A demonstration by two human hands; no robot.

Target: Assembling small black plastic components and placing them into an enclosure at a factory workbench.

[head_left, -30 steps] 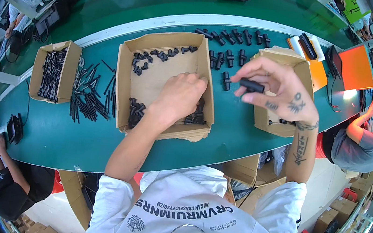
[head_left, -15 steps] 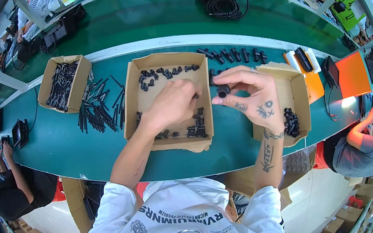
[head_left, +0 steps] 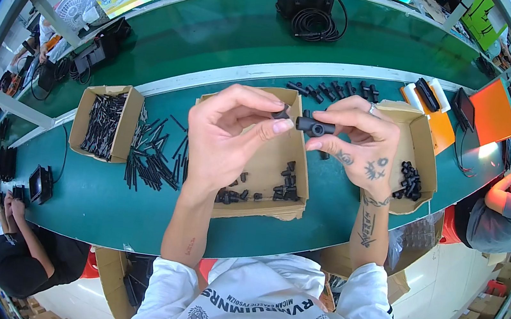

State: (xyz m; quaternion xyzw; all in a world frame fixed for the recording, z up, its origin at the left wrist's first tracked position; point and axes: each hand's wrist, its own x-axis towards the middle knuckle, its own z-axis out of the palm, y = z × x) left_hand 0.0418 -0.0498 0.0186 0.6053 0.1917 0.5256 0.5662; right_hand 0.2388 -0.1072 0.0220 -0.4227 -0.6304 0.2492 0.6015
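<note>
Both hands are raised over the middle cardboard box (head_left: 262, 205). My right hand (head_left: 361, 141) pinches a black T-shaped plastic fitting (head_left: 313, 126) by its right end. My left hand (head_left: 226, 133) holds a small black cap-like piece (head_left: 282, 114) between thumb and forefinger, right at the fitting's left end. Small black parts (head_left: 257, 192) lie in the bottom of the middle box. The box on the right (head_left: 428, 150) holds more black fittings (head_left: 409, 180).
A left box (head_left: 83, 121) holds black rods, with loose rods (head_left: 152, 159) beside it on the green belt. A row of fittings (head_left: 335, 91) lies behind the boxes. A coiled cable (head_left: 315, 22) lies far back. Other people sit at left (head_left: 18, 244) and right (head_left: 500, 211).
Both hands rose from the boxes and came together. The left hand left the middle box holding a small piece; the right brought its fitting leftward to meet it.
</note>
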